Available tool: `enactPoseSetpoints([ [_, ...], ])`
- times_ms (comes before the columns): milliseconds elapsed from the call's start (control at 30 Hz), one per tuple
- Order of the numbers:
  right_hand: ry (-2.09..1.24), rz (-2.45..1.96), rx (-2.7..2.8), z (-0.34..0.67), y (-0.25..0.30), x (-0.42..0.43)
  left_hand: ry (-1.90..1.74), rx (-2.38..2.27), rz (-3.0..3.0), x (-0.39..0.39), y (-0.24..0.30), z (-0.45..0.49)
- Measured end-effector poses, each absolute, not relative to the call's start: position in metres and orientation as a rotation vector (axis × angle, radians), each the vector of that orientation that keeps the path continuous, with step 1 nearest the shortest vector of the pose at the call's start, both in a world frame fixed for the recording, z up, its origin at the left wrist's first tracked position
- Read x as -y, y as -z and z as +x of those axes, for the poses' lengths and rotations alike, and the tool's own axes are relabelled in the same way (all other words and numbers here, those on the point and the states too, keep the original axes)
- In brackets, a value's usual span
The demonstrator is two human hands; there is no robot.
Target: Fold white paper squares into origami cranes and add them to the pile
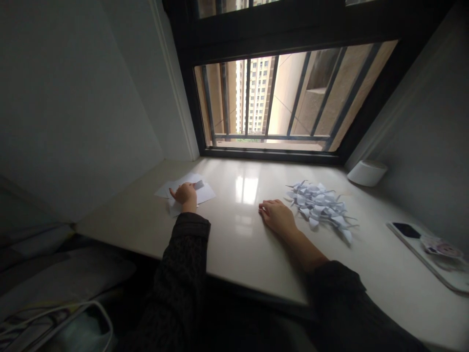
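Observation:
Over a loose stack of white paper sheets (pixel 207 193), my left hand (pixel 185 193) is closed, with a small greyish-shaded piece of paper (pixel 199 185) at its fingertips. One finger of that hand sticks out to the left. My right hand (pixel 277 215) rests on the pale sill with its fingers lying loosely on the surface, and nothing shows in it. Just right of it lies a heap of folded white paper cranes (pixel 318 203), with pointed tips and wings overlapping. The palms of both hands are hidden from view.
A phone in a light case (pixel 414 244) lies at the right of the glossy sill (pixel 234 254). A white rounded object (pixel 367 173) stands by the right wall. Behind is a dark-framed barred window (pixel 271 156). At lower left are fabric and a white cable (pixel 104 313).

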State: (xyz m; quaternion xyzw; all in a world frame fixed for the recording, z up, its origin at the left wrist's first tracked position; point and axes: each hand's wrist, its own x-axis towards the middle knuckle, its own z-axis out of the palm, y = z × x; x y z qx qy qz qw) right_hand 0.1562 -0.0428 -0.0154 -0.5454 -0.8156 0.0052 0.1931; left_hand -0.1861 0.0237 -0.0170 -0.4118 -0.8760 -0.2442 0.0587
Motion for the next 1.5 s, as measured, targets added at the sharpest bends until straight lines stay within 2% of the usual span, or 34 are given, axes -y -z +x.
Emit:
enactPoseSetpoints([
  [133,-0.041,-1.529,2.279,0.156,0.014,0.043,0.784,2.501,-1.333,-0.016,-0.009,-0.162],
  [233,-0.067,-1.532,2.265,0.155,0.011,0.044,0.912,2.201,-1.577,-0.008,-0.027,-0.127],
  [433,-0.059,-1.525,2.126,0.157,0.006,0.042,1.169,2.097,-1.779,0.012,-0.042,-0.061],
  [733,-0.053,-1.5,2.141,0.158,0.009,0.042,0.948,2.072,-1.459,0.019,-0.06,-0.134],
  [900,-0.084,-1.51,2.203,0.155,0.008,0.043,0.502,2.475,-1.524,0.003,-0.034,-0.137],
  [1233,-0.108,-1.529,2.199,0.156,0.011,0.043,0.477,2.729,-1.544,-0.008,-0.011,-0.141],
  [1367,-0.121,-1.509,2.177,0.157,0.014,0.042,0.614,2.572,-1.556,-0.004,-0.018,-0.133],
  [1500,-0.157,-1.439,2.084,0.157,0.013,0.038,1.175,2.329,-1.731,0.002,-0.028,-0.103],
])
